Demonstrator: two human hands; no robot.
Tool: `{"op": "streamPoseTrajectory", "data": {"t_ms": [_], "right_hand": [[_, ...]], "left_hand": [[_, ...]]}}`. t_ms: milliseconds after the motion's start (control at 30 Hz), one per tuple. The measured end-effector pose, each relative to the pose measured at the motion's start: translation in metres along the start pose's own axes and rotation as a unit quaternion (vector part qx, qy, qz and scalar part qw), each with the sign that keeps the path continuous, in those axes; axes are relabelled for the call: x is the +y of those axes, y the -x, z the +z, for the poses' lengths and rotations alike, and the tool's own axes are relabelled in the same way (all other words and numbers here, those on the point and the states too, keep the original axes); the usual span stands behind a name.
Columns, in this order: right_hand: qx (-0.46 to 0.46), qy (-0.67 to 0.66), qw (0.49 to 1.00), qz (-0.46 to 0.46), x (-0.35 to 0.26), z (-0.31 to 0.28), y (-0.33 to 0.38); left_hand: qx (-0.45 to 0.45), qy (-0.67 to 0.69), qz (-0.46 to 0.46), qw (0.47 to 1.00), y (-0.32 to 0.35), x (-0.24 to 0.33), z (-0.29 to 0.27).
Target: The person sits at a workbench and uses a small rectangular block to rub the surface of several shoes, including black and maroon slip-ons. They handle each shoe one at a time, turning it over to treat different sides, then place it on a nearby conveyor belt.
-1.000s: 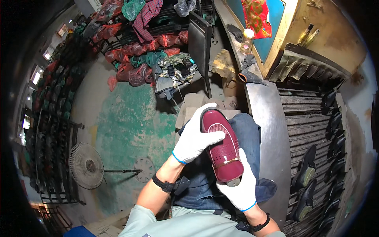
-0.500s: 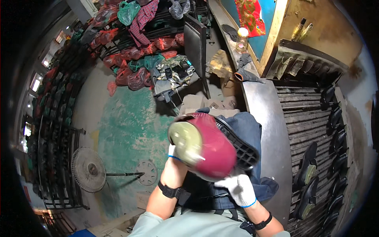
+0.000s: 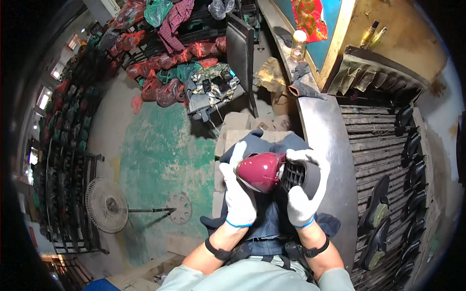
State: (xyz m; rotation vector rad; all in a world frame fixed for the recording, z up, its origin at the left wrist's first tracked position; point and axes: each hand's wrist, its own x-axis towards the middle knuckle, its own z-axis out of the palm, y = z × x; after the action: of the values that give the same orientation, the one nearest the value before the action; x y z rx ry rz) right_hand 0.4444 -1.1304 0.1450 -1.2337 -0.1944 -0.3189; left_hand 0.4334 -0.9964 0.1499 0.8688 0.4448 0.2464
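The person's left hand (image 3: 240, 194), in a white glove, cups the rounded end of a glossy maroon shoe upper (image 3: 258, 172), its fingers bent up along the side away from the body. The upper sits between the two hands, right over the lap. Opposite, the right hand (image 3: 305, 203), gloved the same way, has closed round a black sole (image 3: 310, 178), fingers over its far edge and thumb on the near side, with the gridded inner face turned toward the upper. Sole and upper come right up against each other, though I can't make out whether they're joined there.

Blue denim (image 3: 266, 216) lies under both hands. Just to the right of the right hand runs a metal-topped table (image 3: 336, 199), and past that a rack of bars (image 3: 369, 167) carries black shoes (image 3: 377, 201). Well off to the left hand's left stands a fan (image 3: 109, 203) on the worn green floor (image 3: 155, 150). Beyond both hands, a camouflage cloth (image 3: 216, 82) is draped on a chair (image 3: 240, 58), with red plastic bags (image 3: 170, 94) piled to its left.
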Motion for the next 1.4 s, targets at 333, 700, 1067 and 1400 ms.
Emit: {"op": "streamPoseTrajectory", "data": {"t_ms": [333, 700, 1067, 1400], "right_hand": [[-0.024, 0.159, 0.983, -0.091, -0.008, 0.003, -0.008], [-0.014, 0.148, 0.985, -0.089, -0.008, 0.000, -0.009], [-0.038, 0.200, 0.976, -0.071, -0.013, -0.013, 0.002], [-0.049, 0.145, 0.923, 0.353, -0.078, -0.034, 0.064]], "left_hand": [[-0.122, -0.262, 0.323, 0.901, -0.006, 0.010, 0.019], [-0.135, -0.272, 0.333, 0.893, -0.007, -0.002, 0.020], [-0.163, -0.324, 0.360, 0.860, 0.009, -0.011, 0.006], [0.084, 0.007, -0.264, 0.961, 0.073, 0.003, -0.004]]}}
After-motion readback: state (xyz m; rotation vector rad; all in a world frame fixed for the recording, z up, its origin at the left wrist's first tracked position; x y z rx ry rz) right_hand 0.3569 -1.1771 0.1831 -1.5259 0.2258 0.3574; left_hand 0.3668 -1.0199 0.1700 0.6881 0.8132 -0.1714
